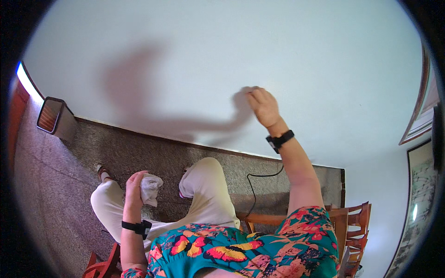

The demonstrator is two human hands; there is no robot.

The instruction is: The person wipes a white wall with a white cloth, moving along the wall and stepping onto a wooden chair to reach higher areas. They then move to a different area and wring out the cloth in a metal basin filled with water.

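My left hand (134, 187), low on the left above my lap, holds a crumpled white cloth or tissue (150, 188) at its thumb side. My right hand (264, 107) is raised at or very near the pale wall (194, 69), right of the middle of the view. Its fingers are bent and close together with their tips towards the wall; whether something small is between them cannot be seen. A shadow of the arm falls on the wall to the left. Each wrist bears a black strap with a small device.
A rectangular bin (67, 121) stands by the wall at the left. Wooden chairs (358, 229) are at the lower right, and reddish wooden furniture (104, 266) at the lower left. A black cable (266, 175) runs over the speckled floor. A framed picture (417, 194) hangs at the far right.
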